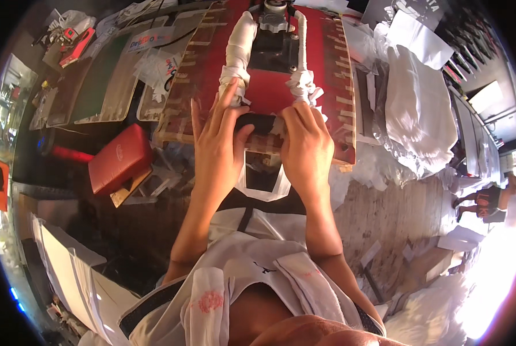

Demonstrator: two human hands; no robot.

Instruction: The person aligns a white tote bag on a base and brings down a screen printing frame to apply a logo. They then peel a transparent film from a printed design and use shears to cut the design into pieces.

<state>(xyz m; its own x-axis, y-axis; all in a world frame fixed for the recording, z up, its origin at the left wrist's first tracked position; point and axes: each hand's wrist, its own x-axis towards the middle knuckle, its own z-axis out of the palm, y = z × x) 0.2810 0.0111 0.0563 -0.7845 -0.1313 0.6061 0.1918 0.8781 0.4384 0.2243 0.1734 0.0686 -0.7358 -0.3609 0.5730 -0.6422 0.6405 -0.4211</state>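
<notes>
A red board point(267, 87) carries a metal fixture point(274, 37) between two arms wrapped in white cloth, the left point(240, 41) and the right point(302, 50). A dark flat piece point(254, 123) lies across its near edge, with a white band point(258, 192) hanging below. My left hand point(217, 147) is open, long fingers spread at the lower left wrapping and thumb beside the dark piece. My right hand point(305, 151) has its fingers curled over the dark piece's right end, just below the right wrapping; the fingertips are partly hidden.
Worn boards point(111, 81) and a red padded block point(119, 158) sit at left. A stack of white sheets point(419, 109) lies at right. Loose paper and panels point(67, 265) crowd the lower left. Another person point(482, 202) is at the far right, above the wooden floor point(373, 213).
</notes>
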